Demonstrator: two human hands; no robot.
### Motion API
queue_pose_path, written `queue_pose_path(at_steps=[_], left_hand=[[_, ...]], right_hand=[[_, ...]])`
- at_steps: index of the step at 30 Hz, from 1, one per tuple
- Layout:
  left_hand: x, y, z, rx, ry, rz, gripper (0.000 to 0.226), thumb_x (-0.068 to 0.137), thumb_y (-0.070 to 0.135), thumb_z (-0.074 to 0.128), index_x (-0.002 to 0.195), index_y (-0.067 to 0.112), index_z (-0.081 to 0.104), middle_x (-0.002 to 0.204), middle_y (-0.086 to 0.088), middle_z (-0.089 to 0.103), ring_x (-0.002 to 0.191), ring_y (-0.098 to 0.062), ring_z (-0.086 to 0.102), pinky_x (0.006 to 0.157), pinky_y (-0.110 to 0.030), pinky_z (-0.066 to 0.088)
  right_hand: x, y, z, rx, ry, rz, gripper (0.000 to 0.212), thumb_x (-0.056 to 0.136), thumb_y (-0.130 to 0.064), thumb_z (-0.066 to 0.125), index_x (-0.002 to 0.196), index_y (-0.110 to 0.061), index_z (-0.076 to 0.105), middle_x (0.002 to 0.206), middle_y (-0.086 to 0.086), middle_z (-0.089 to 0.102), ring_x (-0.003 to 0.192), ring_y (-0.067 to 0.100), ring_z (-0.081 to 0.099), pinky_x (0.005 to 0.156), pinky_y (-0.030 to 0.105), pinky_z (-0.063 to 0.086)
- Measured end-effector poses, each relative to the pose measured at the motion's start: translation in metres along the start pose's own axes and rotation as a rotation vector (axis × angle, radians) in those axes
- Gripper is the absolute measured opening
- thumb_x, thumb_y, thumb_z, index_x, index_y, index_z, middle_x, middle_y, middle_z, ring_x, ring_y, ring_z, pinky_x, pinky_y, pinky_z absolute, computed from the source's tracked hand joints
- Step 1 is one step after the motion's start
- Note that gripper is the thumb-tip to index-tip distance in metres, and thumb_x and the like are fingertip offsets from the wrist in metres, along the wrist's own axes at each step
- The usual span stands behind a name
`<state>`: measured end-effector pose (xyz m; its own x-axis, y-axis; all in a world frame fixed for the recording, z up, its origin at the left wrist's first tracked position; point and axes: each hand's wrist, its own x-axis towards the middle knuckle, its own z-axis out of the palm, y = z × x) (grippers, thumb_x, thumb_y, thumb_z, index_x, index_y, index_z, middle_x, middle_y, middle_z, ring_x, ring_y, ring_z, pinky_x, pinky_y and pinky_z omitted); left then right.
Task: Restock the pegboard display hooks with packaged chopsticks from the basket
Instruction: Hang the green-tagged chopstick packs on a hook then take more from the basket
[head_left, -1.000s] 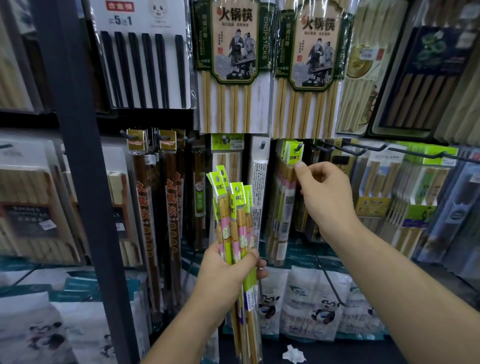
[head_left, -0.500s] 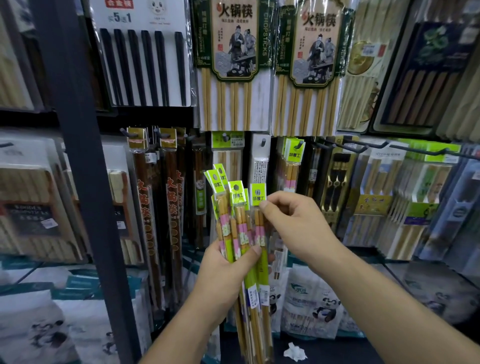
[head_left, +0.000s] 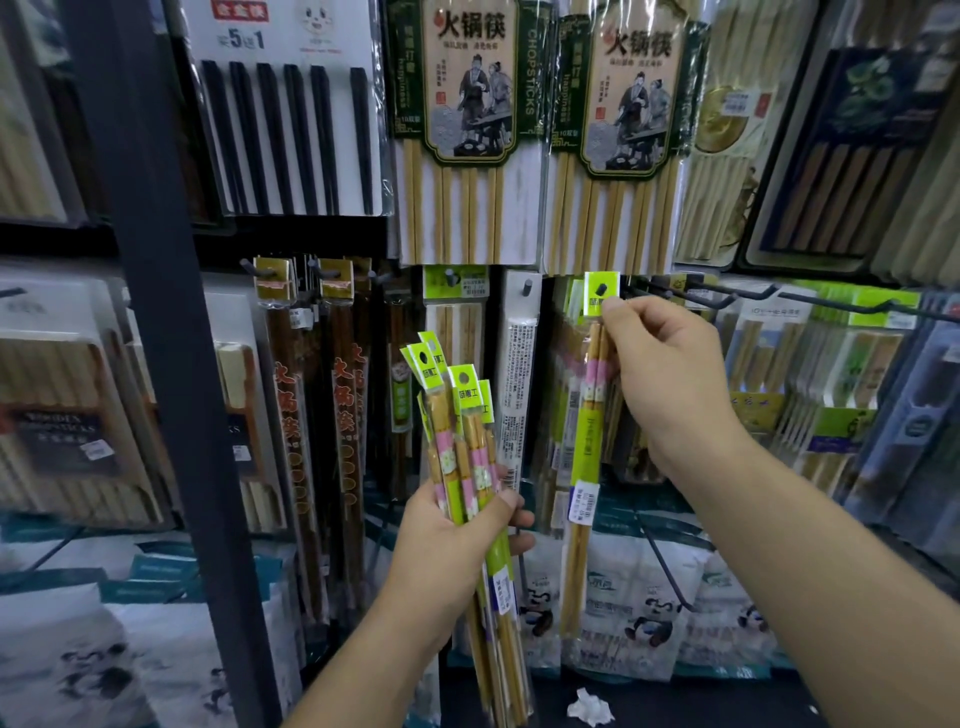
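Observation:
My left hand grips a bundle of several chopstick packs, each with a lime-green header tab, held upright in front of the display. My right hand pinches one more chopstick pack just under its green header. That header's hole sits at the tip of a black peg hook, with matching green packs hanging behind it. The pack hangs straight down from my fingers. No basket is in view.
Black empty peg hooks stick out to the right of my right hand. Large bamboo chopstick packs hang above, dark-wood packs to the left. A dark upright post stands at left. A crumpled white scrap lies below.
My right hand took one pack from the bundle in my left hand and raised it up and right to the hook. The left hand stayed nearly still with the bundle.

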<state>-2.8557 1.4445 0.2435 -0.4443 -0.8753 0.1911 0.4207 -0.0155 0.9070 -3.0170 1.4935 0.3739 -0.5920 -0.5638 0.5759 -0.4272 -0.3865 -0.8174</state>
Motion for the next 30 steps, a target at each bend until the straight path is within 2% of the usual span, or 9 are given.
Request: queue_pose_path(at_steps=[4, 8, 11, 15, 19, 23, 25, 28, 30], left_hand=[[0.000, -0.001, 0.000, -0.004, -0.007, 0.002, 0.016, 0.094, 0.000, 0.069, 0.109, 0.005, 0.068, 0.080, -0.011, 0.073, 0.077, -0.026, 0.075, 0.068, -0.038, 0.063], [0.001, -0.002, 0.000, 0.001, 0.000, -0.003, 0.017, 0.094, 0.000, 0.069, 0.109, 0.007, 0.070, 0.080, -0.010, 0.072, 0.077, -0.026, 0.074, 0.069, -0.040, 0.064], [0.001, -0.002, 0.000, 0.004, 0.002, -0.012, 0.019, 0.094, 0.000, 0.069, 0.109, 0.010, 0.073, 0.080, -0.009, 0.071, 0.077, -0.024, 0.073, 0.070, -0.041, 0.064], [0.000, -0.002, -0.001, 0.019, 0.002, -0.005, 0.019, 0.093, 0.002, 0.071, 0.109, 0.012, 0.073, 0.082, -0.012, 0.067, 0.076, -0.024, 0.070, 0.071, -0.041, 0.064], [0.000, 0.000, 0.000, 0.026, -0.001, -0.007, 0.018, 0.093, 0.001, 0.071, 0.110, 0.006, 0.070, 0.085, -0.015, 0.068, 0.076, -0.024, 0.072, 0.070, -0.038, 0.064], [0.000, 0.000, -0.001, 0.033, 0.011, -0.005, 0.019, 0.092, 0.000, 0.072, 0.109, 0.001, 0.067, 0.088, -0.017, 0.073, 0.080, -0.026, 0.076, 0.068, -0.034, 0.063], [0.001, -0.001, 0.000, 0.050, 0.015, -0.001, 0.016, 0.091, 0.000, 0.073, 0.106, 0.002, 0.068, 0.086, -0.015, 0.076, 0.081, -0.027, 0.078, 0.068, -0.034, 0.063], [0.001, -0.003, 0.001, 0.079, 0.005, 0.021, 0.014, 0.090, 0.002, 0.075, 0.103, 0.007, 0.070, 0.085, -0.010, 0.078, 0.082, -0.027, 0.078, 0.069, -0.036, 0.064], [0.002, -0.004, 0.000, 0.112, -0.005, 0.042, 0.014, 0.090, 0.007, 0.077, 0.100, 0.015, 0.074, 0.090, -0.009, 0.079, 0.085, -0.027, 0.078, 0.072, -0.038, 0.064]], right_hand=[[0.007, 0.002, 0.001, -0.010, 0.021, 0.051, 0.033, 0.101, -0.024, 0.059, 0.074, -0.009, 0.069, 0.054, -0.011, 0.053, 0.047, 0.003, 0.045, 0.049, 0.012, 0.040], [0.010, 0.006, 0.000, -0.011, 0.018, 0.100, 0.033, 0.101, -0.023, 0.059, 0.077, -0.002, 0.067, 0.057, -0.009, 0.054, 0.050, 0.003, 0.048, 0.052, 0.011, 0.043], [0.010, 0.009, 0.001, -0.034, -0.001, 0.099, 0.036, 0.103, -0.025, 0.058, 0.073, -0.008, 0.067, 0.052, -0.014, 0.051, 0.047, 0.000, 0.046, 0.053, 0.009, 0.043], [0.009, 0.016, 0.000, -0.105, 0.015, 0.073, 0.035, 0.102, -0.030, 0.059, 0.073, -0.014, 0.068, 0.051, -0.014, 0.053, 0.051, -0.002, 0.048, 0.067, 0.012, 0.045], [0.004, 0.022, -0.001, -0.180, 0.057, 0.059, 0.023, 0.098, -0.037, 0.065, 0.082, -0.022, 0.070, 0.070, -0.004, 0.066, 0.064, 0.003, 0.059, 0.065, 0.017, 0.048], [-0.009, 0.026, -0.003, -0.248, 0.105, 0.055, 0.025, 0.095, -0.043, 0.067, 0.082, -0.022, 0.062, 0.067, -0.010, 0.056, 0.056, -0.004, 0.051, 0.060, 0.024, 0.040], [-0.020, 0.027, -0.003, -0.226, 0.005, 0.038, 0.024, 0.095, -0.041, 0.067, 0.079, -0.023, 0.064, 0.063, -0.005, 0.058, 0.054, -0.002, 0.051, 0.057, 0.022, 0.042], [-0.039, 0.028, 0.006, -0.222, -0.272, 0.024, 0.014, 0.094, -0.037, 0.069, 0.083, -0.029, 0.072, 0.079, -0.010, 0.070, 0.069, -0.004, 0.062, 0.059, 0.009, 0.046], [-0.048, 0.030, 0.012, -0.238, -0.372, 0.024, 0.010, 0.095, -0.036, 0.069, 0.087, -0.031, 0.073, 0.084, -0.011, 0.072, 0.076, 0.001, 0.066, 0.061, 0.011, 0.048]])
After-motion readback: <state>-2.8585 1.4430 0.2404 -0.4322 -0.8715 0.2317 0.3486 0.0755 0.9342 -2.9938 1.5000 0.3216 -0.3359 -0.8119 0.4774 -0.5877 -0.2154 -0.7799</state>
